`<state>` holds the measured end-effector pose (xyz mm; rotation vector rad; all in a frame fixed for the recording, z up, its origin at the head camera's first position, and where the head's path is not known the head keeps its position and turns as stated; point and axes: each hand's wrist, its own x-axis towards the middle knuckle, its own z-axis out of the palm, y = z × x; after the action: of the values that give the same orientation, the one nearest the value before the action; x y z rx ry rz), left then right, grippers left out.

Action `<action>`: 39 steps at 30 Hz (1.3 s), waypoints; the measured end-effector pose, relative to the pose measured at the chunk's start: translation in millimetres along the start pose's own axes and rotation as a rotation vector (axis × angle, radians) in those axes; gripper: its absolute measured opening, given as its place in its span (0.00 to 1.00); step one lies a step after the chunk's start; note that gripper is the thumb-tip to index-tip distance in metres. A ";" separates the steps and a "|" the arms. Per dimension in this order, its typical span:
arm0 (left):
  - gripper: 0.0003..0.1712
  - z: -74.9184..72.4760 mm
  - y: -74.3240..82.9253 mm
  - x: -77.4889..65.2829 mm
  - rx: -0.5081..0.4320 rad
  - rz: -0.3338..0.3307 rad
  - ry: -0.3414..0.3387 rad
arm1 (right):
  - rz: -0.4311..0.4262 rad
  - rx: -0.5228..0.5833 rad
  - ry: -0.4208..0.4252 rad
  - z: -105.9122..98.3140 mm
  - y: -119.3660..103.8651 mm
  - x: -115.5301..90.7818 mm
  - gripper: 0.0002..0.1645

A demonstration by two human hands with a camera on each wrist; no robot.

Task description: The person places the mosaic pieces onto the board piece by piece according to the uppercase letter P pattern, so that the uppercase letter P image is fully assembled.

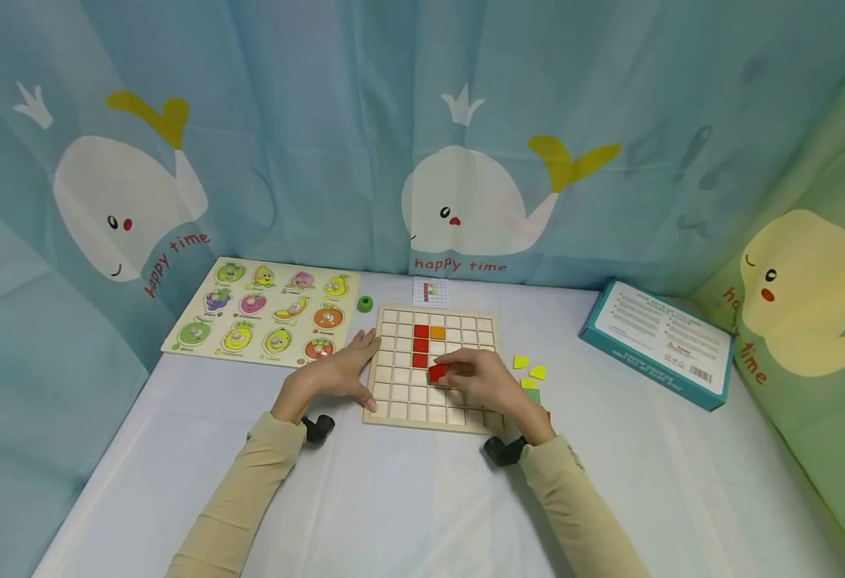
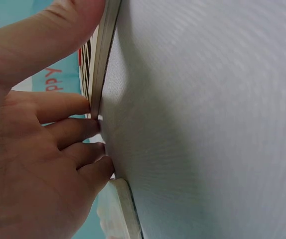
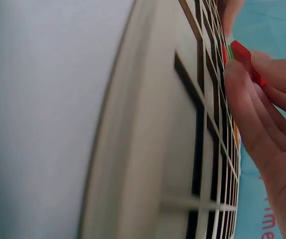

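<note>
A wooden grid board (image 1: 399,395) lies on the table in the head view. Three red square tiles (image 1: 421,345) sit in one column of it, with an orange tile (image 1: 438,332) beside the top one. Between thumb and fingers, my right hand (image 1: 486,379) pinches another red tile (image 1: 436,373) over the board, tilted in the right wrist view. My left hand (image 1: 332,369) rests against the board's left edge, thumb near the lower corner and fingers toward the upper left side. In the left wrist view the fingertips touch that edge.
Yellow pieces (image 1: 520,362) and a green piece (image 1: 533,396) lie right of the board, partly behind my right arm. A pattern card (image 1: 430,292) and a green bead (image 1: 365,303) are behind it. A fruit puzzle (image 1: 249,317) lies left; a teal box (image 1: 657,345) right.
</note>
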<state>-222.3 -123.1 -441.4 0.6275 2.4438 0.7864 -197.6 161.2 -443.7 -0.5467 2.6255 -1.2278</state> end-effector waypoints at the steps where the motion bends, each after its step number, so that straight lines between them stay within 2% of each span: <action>1: 0.69 0.2 0.1 0.2 0.000 0.001 0.001 | 0.000 -0.004 -0.003 1.2 -1.0 1.5 0.18; 15: 0.69 1.0 0.0 0.5 0.011 0.005 0.010 | -0.012 -0.059 -0.036 12.8 -9.8 18.8 0.16; 24: 0.69 1.0 -1.3 0.5 0.006 -0.004 0.011 | 0.008 -0.102 -0.055 17.4 -11.1 23.6 0.13; 32: 0.69 0.6 -0.1 0.9 -0.002 -0.015 0.006 | -0.023 -0.130 -0.062 15.7 -9.4 18.8 0.16; 39: 0.69 0.5 1.7 -0.5 0.007 -0.014 0.005 | -0.053 -0.110 -0.039 6.1 -7.1 4.6 0.14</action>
<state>-221.1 -121.9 -440.5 0.6110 2.4540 0.7759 -198.1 150.8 -442.2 -0.6561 2.6735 -1.0807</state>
